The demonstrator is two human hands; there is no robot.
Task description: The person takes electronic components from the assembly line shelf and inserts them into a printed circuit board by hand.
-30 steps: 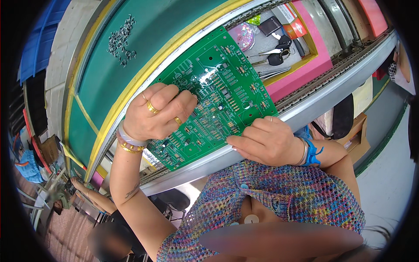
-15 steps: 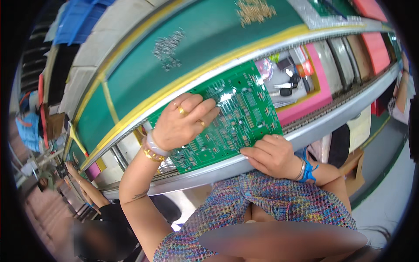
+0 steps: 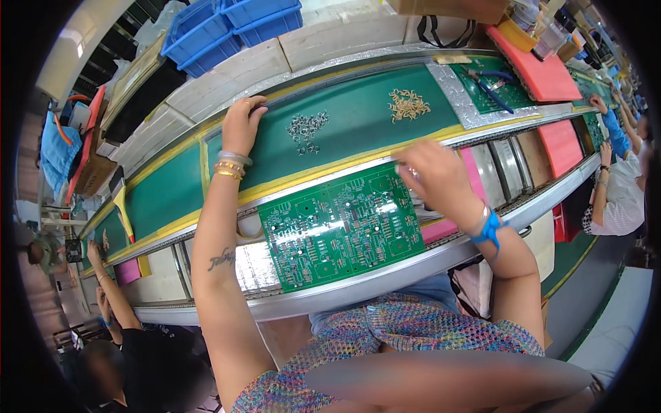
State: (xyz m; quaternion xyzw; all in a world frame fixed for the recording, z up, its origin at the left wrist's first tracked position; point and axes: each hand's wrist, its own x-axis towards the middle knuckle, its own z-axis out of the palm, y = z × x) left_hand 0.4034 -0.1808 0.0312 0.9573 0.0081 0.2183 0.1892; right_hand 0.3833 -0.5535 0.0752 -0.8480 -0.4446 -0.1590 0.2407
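Note:
A green circuit board [image 3: 344, 230] with many small components lies across the two rails of the line in front of me. My left hand [image 3: 241, 127] is beyond it at the far edge of the green mat [image 3: 354, 117], fingers bent and thumb apart, with nothing visible between them. Right of that hand lies a pile of small silver metal parts [image 3: 306, 129]. My right hand [image 3: 435, 173] hovers over the board's far right corner, fingers curled together; whatever they may hold is hidden. Farther off is a heap of small brass-coloured parts [image 3: 408, 105].
A metal rail [image 3: 344, 275] runs along my side. Blue bins [image 3: 231, 31] stand at the back. Blue-handled pliers [image 3: 492, 89] lie on another board at the far right, beside a red foam slab [image 3: 533, 65]. A yellow-handled tool [image 3: 124, 213] lies left. Co-workers sit at both sides.
My left hand has left the board and reached to the mat's far edge. My right hand has risen from the near rail to the board's far right corner. The view has shifted.

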